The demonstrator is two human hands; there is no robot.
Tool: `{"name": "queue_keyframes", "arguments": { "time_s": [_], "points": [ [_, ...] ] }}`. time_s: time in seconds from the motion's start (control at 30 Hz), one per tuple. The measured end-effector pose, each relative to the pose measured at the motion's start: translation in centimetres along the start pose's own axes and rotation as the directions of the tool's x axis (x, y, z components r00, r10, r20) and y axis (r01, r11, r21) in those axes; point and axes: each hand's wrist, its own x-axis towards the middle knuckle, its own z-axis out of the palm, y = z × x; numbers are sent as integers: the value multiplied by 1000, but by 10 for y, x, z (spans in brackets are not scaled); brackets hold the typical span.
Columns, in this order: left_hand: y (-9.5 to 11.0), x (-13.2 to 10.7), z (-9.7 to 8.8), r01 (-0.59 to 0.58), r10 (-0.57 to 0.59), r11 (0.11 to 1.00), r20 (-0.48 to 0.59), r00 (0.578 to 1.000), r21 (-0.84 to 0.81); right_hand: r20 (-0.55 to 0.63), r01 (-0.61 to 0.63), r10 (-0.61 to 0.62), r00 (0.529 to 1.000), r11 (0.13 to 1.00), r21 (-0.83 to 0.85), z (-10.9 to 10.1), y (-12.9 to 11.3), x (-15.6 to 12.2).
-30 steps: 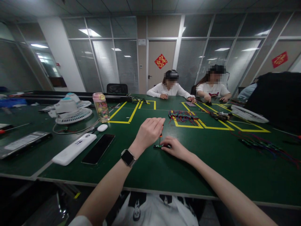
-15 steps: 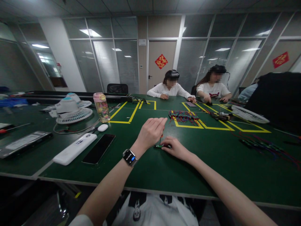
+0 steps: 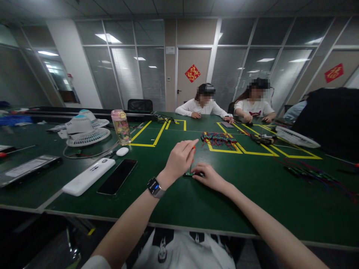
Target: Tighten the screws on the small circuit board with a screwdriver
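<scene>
My left hand (image 3: pixel 178 157), with a watch on its wrist, is closed around a screwdriver (image 3: pixel 194 148) with an orange-red handle, mostly hidden by the fingers. Its thin shaft points down at a small green circuit board (image 3: pixel 188 174) lying on the table. My right hand (image 3: pixel 206 174) pinches the board's right end, where a dark part shows under the fingers. Whether the screwdriver tip touches a screw is too small to tell.
Beyond my hands lies a pile of wired boards (image 3: pixel 220 139); more wired boards (image 3: pixel 314 173) lie to the right. A phone (image 3: pixel 117 176), white power bank (image 3: pixel 89 176), bottle (image 3: pixel 121 127) and white fan (image 3: pixel 88 136) stand left. Two people sit across the table.
My left hand has shifted slightly, its index finger now stretched further out and more of the orange-red handle showing. My right hand and the board have stayed in place.
</scene>
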Motion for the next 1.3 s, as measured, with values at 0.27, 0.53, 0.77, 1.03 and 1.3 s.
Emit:
{"name": "queue_keyframes", "arguments": {
  "time_s": [0.27, 0.53, 0.77, 1.03, 1.3],
  "points": [
    [-9, 2, 7, 312, -362, 837, -28, 932, -449, 0, 2, -2, 1000, 1000, 6, -1, 0, -1],
    [-7, 2, 5, 347, -405, 857, -81, 911, -382, 3, 0, 0, 1000, 1000, -3, -2, -2, -1],
    [-8, 0, 10, 337, -388, 736, 42, 921, -588, 7, 17, -17, 1000, 1000, -12, -2, -2, -2],
    [-9, 2, 9, 376, -427, 718, 55, 903, -586, 3, 17, -17, 1000, 1000, -20, -2, -2, -1],
    [-6, 0, 8, 348, -399, 848, -51, 915, -399, 6, 16, -15, 1000, 1000, -16, -2, -2, -1]
  ]
}}
